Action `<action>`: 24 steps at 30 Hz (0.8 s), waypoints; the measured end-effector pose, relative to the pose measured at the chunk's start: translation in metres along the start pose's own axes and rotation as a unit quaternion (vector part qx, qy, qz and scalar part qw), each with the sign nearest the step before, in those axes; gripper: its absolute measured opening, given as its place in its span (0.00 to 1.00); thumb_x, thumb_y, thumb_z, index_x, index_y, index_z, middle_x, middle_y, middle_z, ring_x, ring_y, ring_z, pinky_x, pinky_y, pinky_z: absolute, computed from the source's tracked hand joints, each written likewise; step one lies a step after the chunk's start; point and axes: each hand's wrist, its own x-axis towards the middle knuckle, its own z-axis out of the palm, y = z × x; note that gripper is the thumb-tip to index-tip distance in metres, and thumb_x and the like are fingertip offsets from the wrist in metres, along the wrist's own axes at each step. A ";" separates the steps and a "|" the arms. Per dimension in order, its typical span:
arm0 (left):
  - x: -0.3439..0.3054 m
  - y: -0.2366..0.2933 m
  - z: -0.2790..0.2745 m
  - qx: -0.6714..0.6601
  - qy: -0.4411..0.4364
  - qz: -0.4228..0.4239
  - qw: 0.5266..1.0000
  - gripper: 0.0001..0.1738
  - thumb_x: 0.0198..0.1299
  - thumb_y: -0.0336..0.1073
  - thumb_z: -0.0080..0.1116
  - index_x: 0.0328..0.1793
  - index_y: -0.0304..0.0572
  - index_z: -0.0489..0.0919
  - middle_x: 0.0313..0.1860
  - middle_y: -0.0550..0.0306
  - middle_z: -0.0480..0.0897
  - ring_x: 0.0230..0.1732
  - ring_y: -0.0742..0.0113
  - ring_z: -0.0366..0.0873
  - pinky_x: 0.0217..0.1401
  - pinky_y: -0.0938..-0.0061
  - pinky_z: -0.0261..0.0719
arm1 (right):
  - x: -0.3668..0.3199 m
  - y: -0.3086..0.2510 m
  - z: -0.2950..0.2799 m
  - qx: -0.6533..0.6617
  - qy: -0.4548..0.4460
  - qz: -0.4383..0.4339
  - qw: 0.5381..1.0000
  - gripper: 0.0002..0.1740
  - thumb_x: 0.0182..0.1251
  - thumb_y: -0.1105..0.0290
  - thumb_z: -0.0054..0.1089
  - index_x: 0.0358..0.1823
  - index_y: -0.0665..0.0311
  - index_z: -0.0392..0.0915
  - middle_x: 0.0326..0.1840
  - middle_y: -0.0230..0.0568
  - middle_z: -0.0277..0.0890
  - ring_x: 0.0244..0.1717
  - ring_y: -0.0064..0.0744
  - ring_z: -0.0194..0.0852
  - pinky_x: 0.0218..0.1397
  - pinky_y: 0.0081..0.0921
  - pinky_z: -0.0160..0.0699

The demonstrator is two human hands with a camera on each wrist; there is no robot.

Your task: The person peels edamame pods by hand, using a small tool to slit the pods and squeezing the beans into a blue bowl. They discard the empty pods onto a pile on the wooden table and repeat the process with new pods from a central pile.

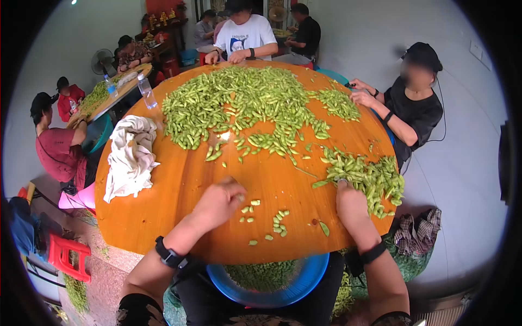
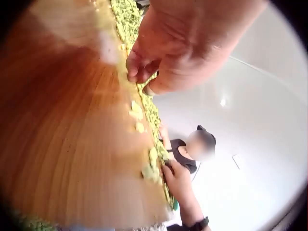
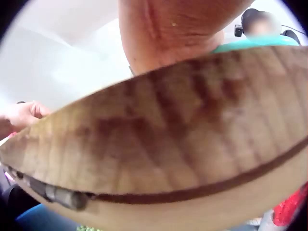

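Note:
My left hand (image 1: 220,204) hovers over the near middle of the round wooden table (image 1: 185,228), fingers curled. Its thumb tip comes close to the fingertips in the left wrist view, where nothing shows between them. Several shelled green beans (image 1: 280,223) lie on the wood just right of it. My right hand (image 1: 352,205) is at the near edge of a small pile of green bean pods (image 1: 375,179). Its fingertips are hidden among the pods, so I cannot tell what they hold. A single pod (image 1: 324,229) lies left of that wrist.
A large heap of pods (image 1: 239,103) covers the far half. A crumpled white cloth (image 1: 130,157) and a plastic bottle (image 1: 147,91) stand at the left. Below the near edge, a blue basin (image 1: 217,277) holds shelled beans. Other people sit around this table and a second one.

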 end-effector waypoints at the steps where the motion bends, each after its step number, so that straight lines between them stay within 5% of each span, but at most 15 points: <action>1: 0.011 -0.015 -0.004 0.064 0.038 -0.011 0.997 0.09 0.53 0.23 0.58 0.41 0.37 0.80 0.41 0.44 0.78 0.42 0.46 0.79 0.44 0.64 0.78 | -0.002 -0.001 -0.001 -0.028 -0.004 0.007 1.000 0.07 0.57 0.79 0.51 0.38 0.67 0.70 0.32 0.51 0.77 0.28 0.47 0.82 0.29 0.36 0.83; 5: 0.051 -0.071 -0.016 0.236 0.152 -0.082 0.956 0.09 0.54 0.27 0.57 0.42 0.36 0.79 0.41 0.41 0.79 0.42 0.40 0.78 0.47 0.56 0.78 | -0.003 -0.001 0.005 -0.012 0.018 -0.001 1.000 0.05 0.58 0.77 0.50 0.36 0.68 0.71 0.33 0.52 0.78 0.26 0.51 0.80 0.28 0.39 0.82; 11: 0.061 -0.069 -0.018 0.247 0.118 -0.106 0.956 0.10 0.54 0.30 0.58 0.41 0.33 0.78 0.40 0.37 0.79 0.41 0.36 0.78 0.47 0.53 0.78 | -0.001 -0.007 -0.030 0.137 0.042 -0.029 0.989 0.09 0.56 0.77 0.52 0.40 0.67 0.75 0.35 0.56 0.77 0.29 0.53 0.79 0.34 0.44 0.80; 12: 0.058 -0.055 -0.017 0.220 0.092 -0.101 0.966 0.09 0.56 0.30 0.59 0.42 0.33 0.77 0.38 0.44 0.81 0.33 0.45 0.81 0.39 0.59 0.81 | 0.002 -0.008 -0.028 0.206 0.088 -0.091 0.970 0.12 0.57 0.78 0.52 0.43 0.67 0.75 0.29 0.56 0.74 0.26 0.46 0.79 0.32 0.39 0.79; 13: 0.053 -0.040 -0.011 0.217 0.084 -0.096 0.968 0.09 0.56 0.30 0.59 0.42 0.33 0.77 0.38 0.44 0.81 0.33 0.45 0.81 0.39 0.59 0.81 | 0.004 -0.018 -0.041 0.298 0.022 -0.067 0.952 0.11 0.60 0.77 0.52 0.44 0.66 0.75 0.27 0.50 0.74 0.23 0.39 0.77 0.28 0.33 0.76; 14: 0.047 -0.025 -0.002 0.066 0.071 -0.097 0.991 0.11 0.58 0.28 0.58 0.47 0.34 0.77 0.38 0.50 0.81 0.30 0.56 0.80 0.35 0.66 0.80 | 0.004 -0.033 -0.056 0.387 -0.042 -0.041 0.920 0.10 0.62 0.76 0.52 0.45 0.65 0.75 0.25 0.45 0.73 0.20 0.31 0.74 0.24 0.28 0.74; 15: 0.042 -0.010 0.006 -0.086 0.057 -0.097 0.990 0.13 0.60 0.27 0.58 0.51 0.35 0.78 0.38 0.56 0.81 0.27 0.66 0.79 0.31 0.73 0.80 | 0.003 -0.047 -0.063 0.500 -0.125 0.051 0.855 0.09 0.65 0.74 0.51 0.45 0.65 0.75 0.24 0.39 0.72 0.19 0.24 0.71 0.21 0.23 0.70; 16: 0.037 0.009 0.011 -0.088 0.049 -0.091 0.991 0.13 0.60 0.27 0.58 0.51 0.35 0.78 0.38 0.56 0.81 0.27 0.66 0.79 0.31 0.73 0.80 | 0.003 -0.061 -0.066 0.599 -0.202 0.140 0.763 0.09 0.68 0.72 0.51 0.45 0.66 0.75 0.24 0.33 0.72 0.17 0.18 0.67 0.18 0.17 0.66; 18: 0.029 0.041 0.023 -0.357 -0.034 -0.154 0.921 0.22 0.61 0.23 0.55 0.63 0.37 0.74 0.39 0.56 0.80 0.28 0.77 0.75 0.32 0.81 0.77 | 0.004 -0.085 -0.069 0.655 -0.226 0.181 0.698 0.10 0.70 0.68 0.51 0.45 0.66 0.75 0.26 0.28 0.73 0.16 0.14 0.65 0.15 0.14 0.63; 21: 0.023 0.045 0.046 -0.327 -0.058 -0.069 0.941 0.26 0.63 0.22 0.52 0.68 0.46 0.72 0.38 0.63 0.78 0.28 0.82 0.75 0.30 0.85 0.76 | -0.005 -0.101 -0.057 0.732 -0.227 0.170 0.619 0.09 0.72 0.68 0.51 0.38 0.66 0.75 0.24 0.29 0.72 0.15 0.13 0.64 0.15 0.15 0.60; 24: 0.020 0.040 0.056 -0.299 -0.052 -0.023 0.953 0.26 0.62 0.20 0.52 0.67 0.45 0.72 0.37 0.62 0.77 0.28 0.80 0.76 0.31 0.84 0.78 | -0.013 -0.103 -0.055 0.729 -0.207 0.188 0.625 0.09 0.72 0.68 0.50 0.37 0.65 0.75 0.23 0.28 0.71 0.15 0.14 0.65 0.15 0.15 0.61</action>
